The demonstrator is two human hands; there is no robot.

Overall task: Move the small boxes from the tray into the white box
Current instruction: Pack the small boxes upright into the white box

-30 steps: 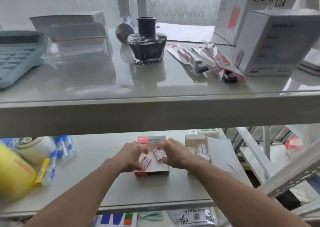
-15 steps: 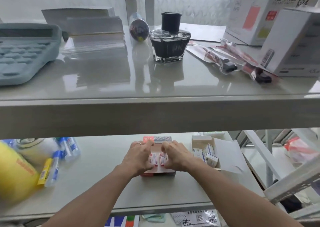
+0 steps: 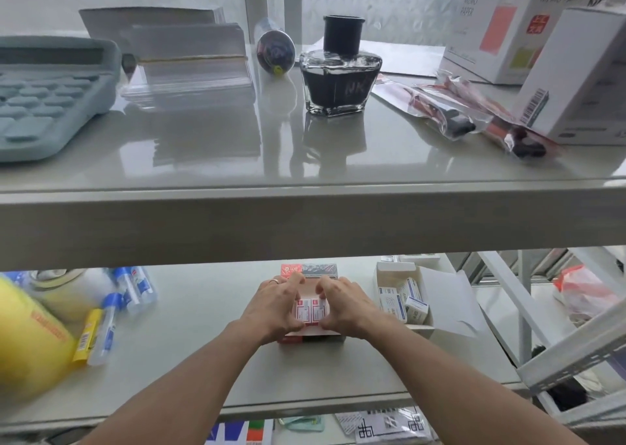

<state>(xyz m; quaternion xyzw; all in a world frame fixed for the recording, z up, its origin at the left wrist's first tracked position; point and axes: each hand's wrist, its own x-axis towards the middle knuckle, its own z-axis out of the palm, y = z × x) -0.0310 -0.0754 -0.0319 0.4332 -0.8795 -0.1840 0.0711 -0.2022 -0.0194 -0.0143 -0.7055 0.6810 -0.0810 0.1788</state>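
On the lower shelf, a shallow red-edged tray lies under my hands. Two small red-and-white boxes stand side by side just above it, pressed together. My left hand grips the left one and my right hand grips the right one, fingers curled around them. To the right sits the white box, its lid open, with several small blue-and-white boxes inside. A red and dark packet lies just behind the tray.
The upper shelf's edge hangs over my hands, carrying a calculator, an ink bottle, a card stack and white cartons. Correction pens and a yellow roll lie at the left.
My hands have drawn together, bringing the two small boxes from tilted and apart to upright and touching. The view has shifted slightly left.
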